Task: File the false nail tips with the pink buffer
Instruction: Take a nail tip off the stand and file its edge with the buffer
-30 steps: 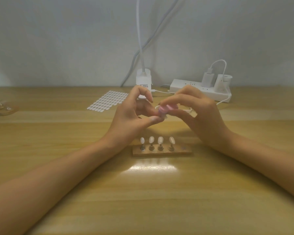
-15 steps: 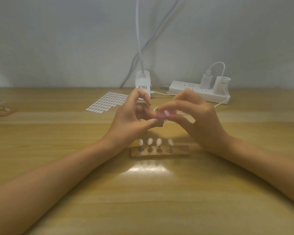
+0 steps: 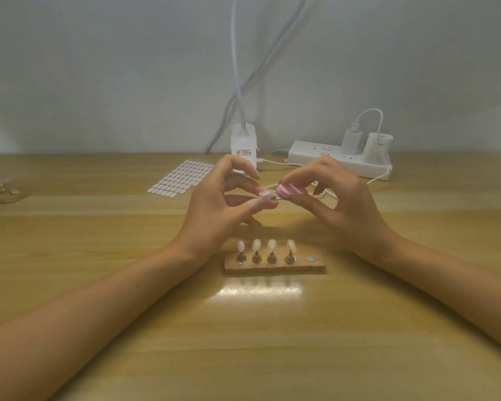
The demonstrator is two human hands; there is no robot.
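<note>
My left hand (image 3: 223,209) pinches a pale false nail tip (image 3: 266,195) between thumb and fingers, above the table. My right hand (image 3: 339,209) grips the small pink buffer (image 3: 287,191), whose end sits right beside the held tip. Below the hands a wooden stand (image 3: 315,267) carries several more nail tips (image 3: 271,246) upright on metal pegs; its rightmost spot shows only a bare metal disc (image 3: 311,258).
A sheet of white adhesive tabs (image 3: 182,176) lies at the back left. A white lamp base (image 3: 243,146) and a white power strip (image 3: 315,157) with plugged chargers and a cable stand along the wall. Another wooden holder (image 3: 0,189) lies at the far left edge.
The buffer has slid a little to the right, so the nail tip in my left hand now shows beside it. Both hands stay together above the stand.
</note>
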